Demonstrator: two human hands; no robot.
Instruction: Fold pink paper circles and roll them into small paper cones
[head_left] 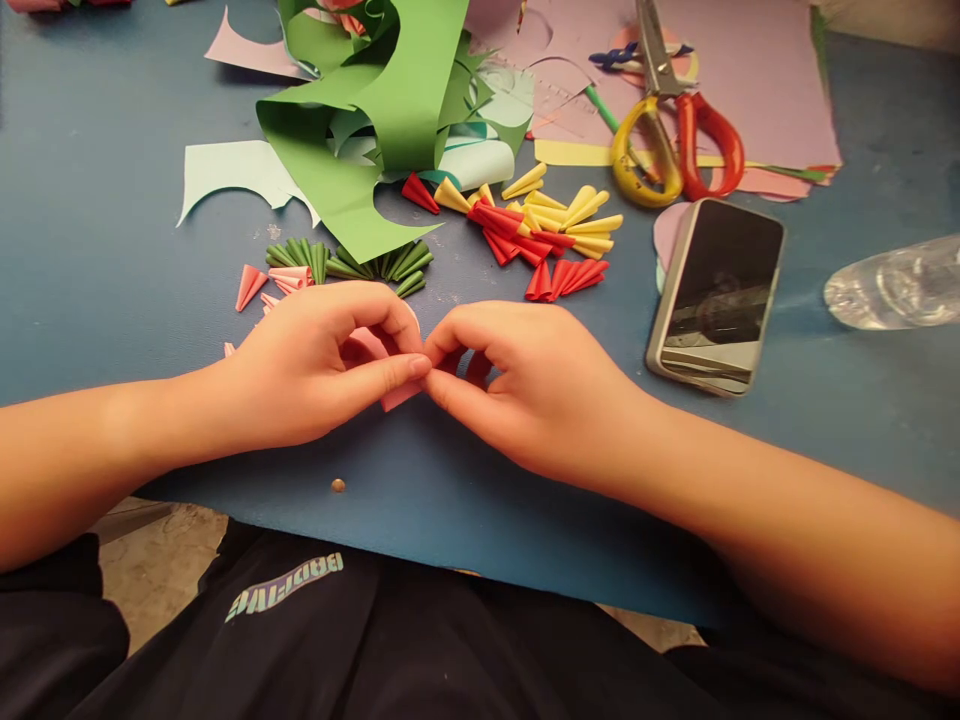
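Note:
Between my two hands is a piece of pink paper (400,394), mostly hidden by the fingers. My left hand (330,365) pinches it with thumb and fingers. The fingertips of my right hand (517,380) are pressed together at the paper's right edge, touching my left thumb. Just beyond the left hand lie small pink paper cones (250,287) and a row of green paper cones (405,262). Past the right hand are red paper cones (568,279) and yellow paper cones (585,207) in a loose heap.
Cut green paper scraps (412,90) and a pale scrap (232,165) lie at the back. Scissors (660,110) with yellow and red handles rest on pink sheets (772,90). A phone (720,295) and a clear bottle (892,285) are at the right of the blue table (90,250).

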